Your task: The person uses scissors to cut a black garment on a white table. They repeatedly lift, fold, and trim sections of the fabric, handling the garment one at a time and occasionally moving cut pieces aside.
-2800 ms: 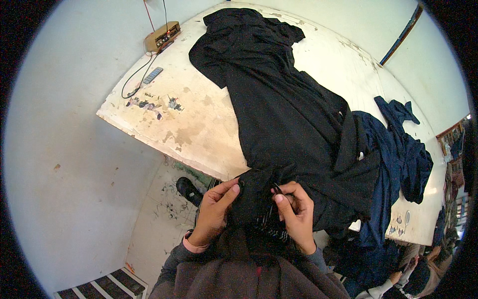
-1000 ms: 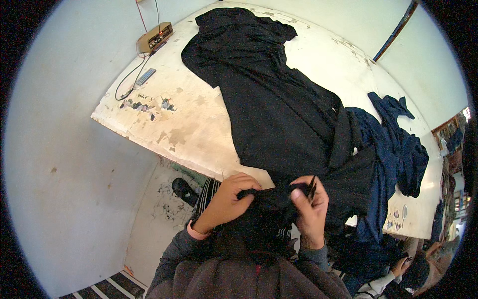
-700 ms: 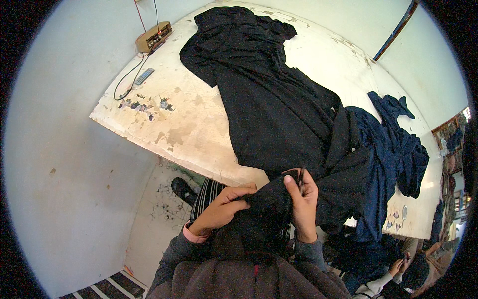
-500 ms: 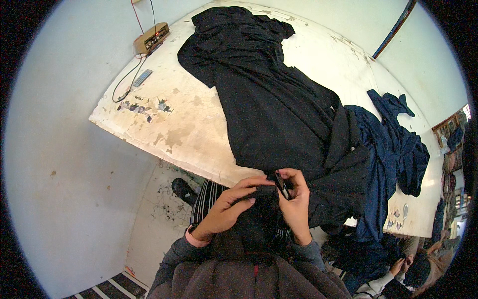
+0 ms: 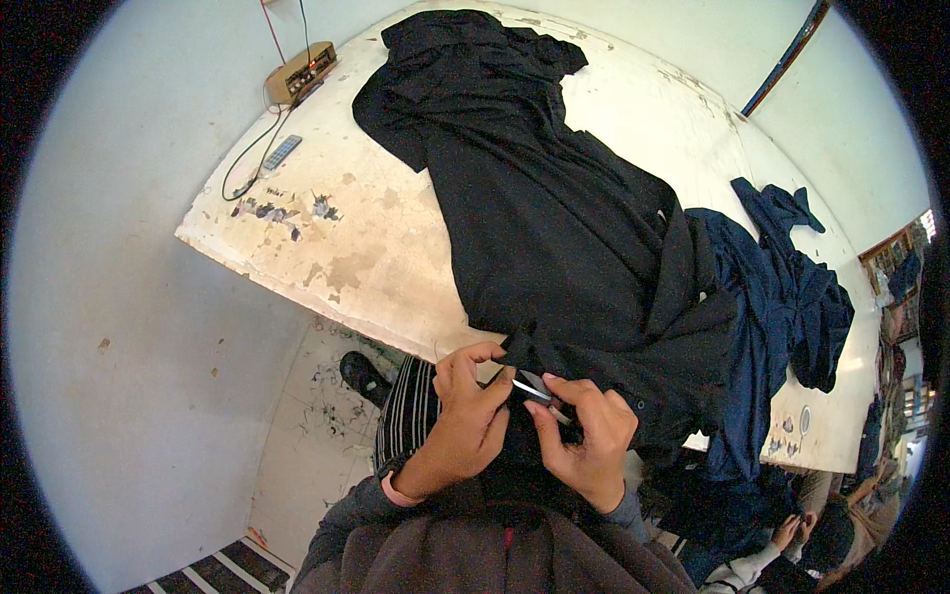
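Observation:
My left hand [image 5: 467, 426] is closed, thumb against fingers, on the near part of the black cloth [image 5: 554, 228], just over my lap at the table's front edge. My right hand [image 5: 589, 441] grips small dark snips [image 5: 532, 388] with bright metal blades, pointed left at the pinched cloth beside my left thumb. The black cloth stretches from my hands across the white, stained tabletop [image 5: 346, 247]. A small round button or hole shows on it right of my right hand. A dark blue garment [image 5: 752, 346] lies bunched against its right side.
A tan electronic box [image 5: 302, 74] with wires and a remote [image 5: 282, 151] sit at the table's left. Pale walls border it. A black shoe [image 5: 364, 379] and striped cloth show below the edge. At lower right are another person's hands [image 5: 792, 532], amid dark fabric.
My hands have come together lower, left fingers now curled on the cloth. The snips have swung from upright to slanting leftward, blades showing at my left thumb. The table cloths lie much as before.

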